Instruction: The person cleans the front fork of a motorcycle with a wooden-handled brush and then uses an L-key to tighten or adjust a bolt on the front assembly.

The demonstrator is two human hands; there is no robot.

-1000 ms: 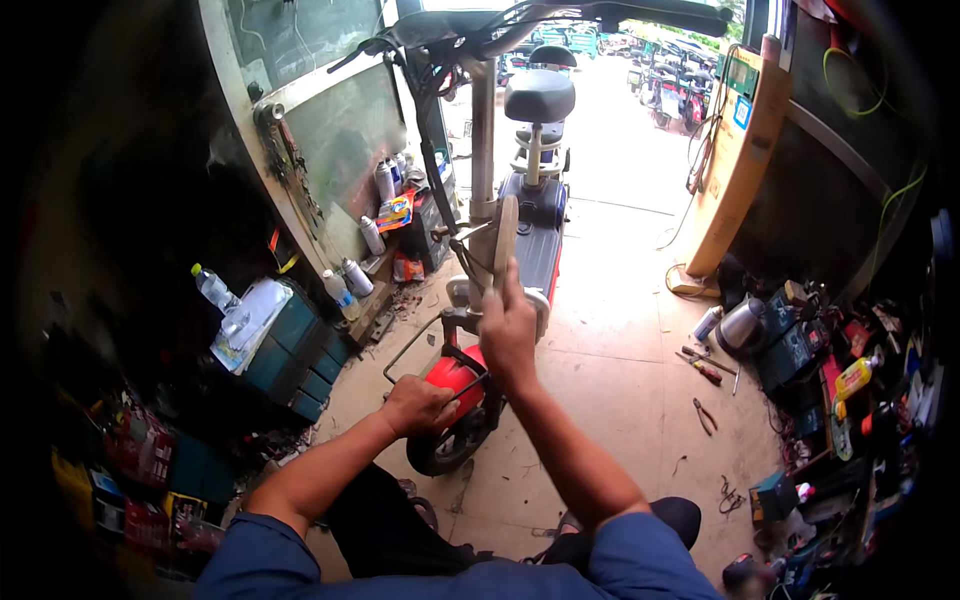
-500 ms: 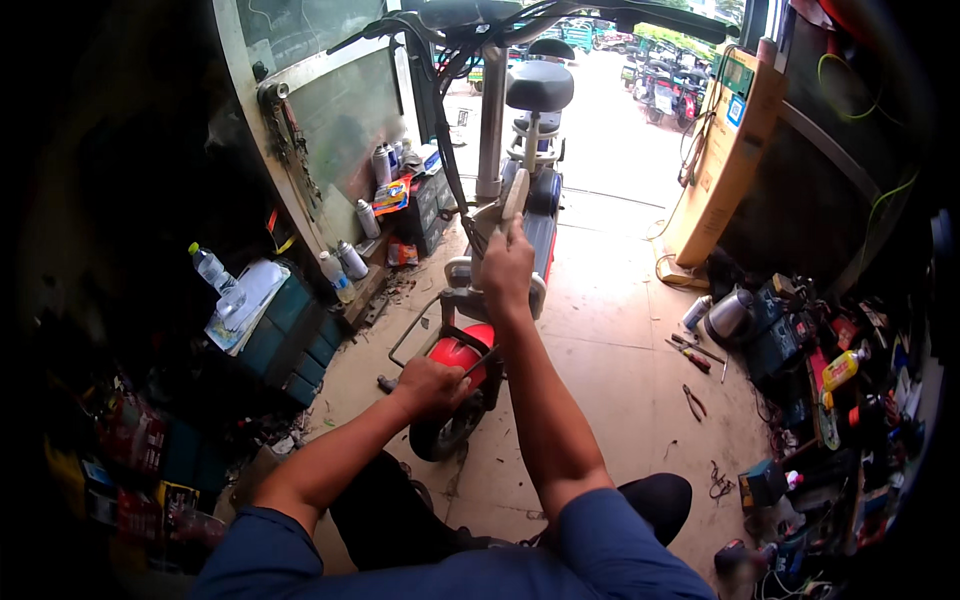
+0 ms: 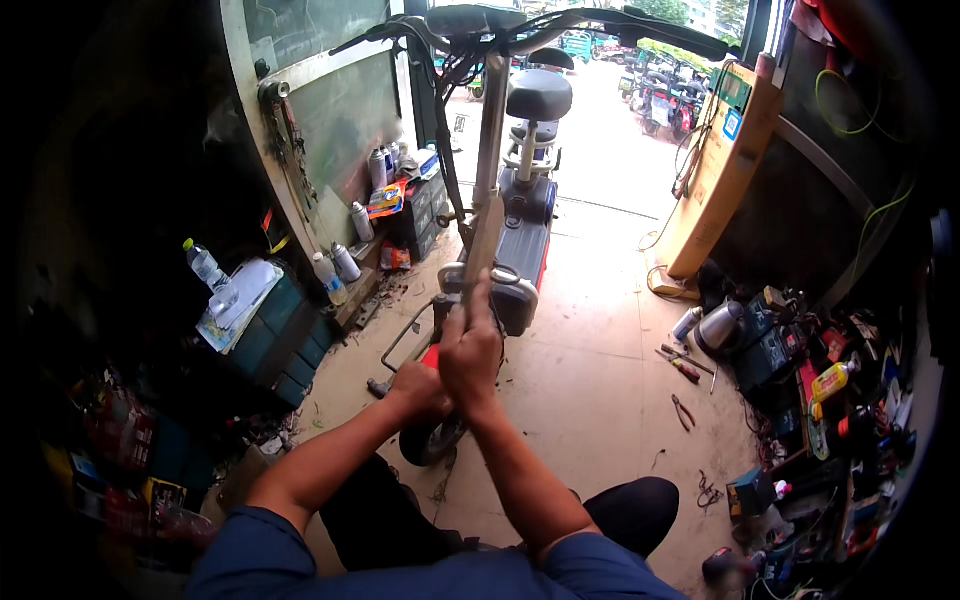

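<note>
An electric scooter [image 3: 524, 205] stands upright in front of me, its handlebar toward the top and its seat behind the stem. My right hand [image 3: 470, 352] is closed round a long flat, light-coloured tool [image 3: 486, 240], whose exact kind I cannot make out. The tool points up and away, its tip overlapping the lower stem [image 3: 492, 130] in view. Just beside and partly behind it, my left hand [image 3: 419, 388] is closed at the thin dark metal frame [image 3: 400, 338] above the front wheel [image 3: 428, 444]. Its fingertips are hidden. Part of the red fender [image 3: 432, 357] shows between.
Dark battery blocks [image 3: 272, 325] at left carry papers and a bottle [image 3: 205, 264]. Spray cans [image 3: 362, 220] line the left wall. On the right lie pliers [image 3: 683, 412], screwdrivers, a metal kettle [image 3: 720, 325] and cluttered parts. A tall cardboard box [image 3: 715, 180] stands by the doorway.
My right hand has come down and toward me with the flat tool, from beside the stem to my left hand. The left hand stays low by the fender. My view has shifted slightly.
</note>
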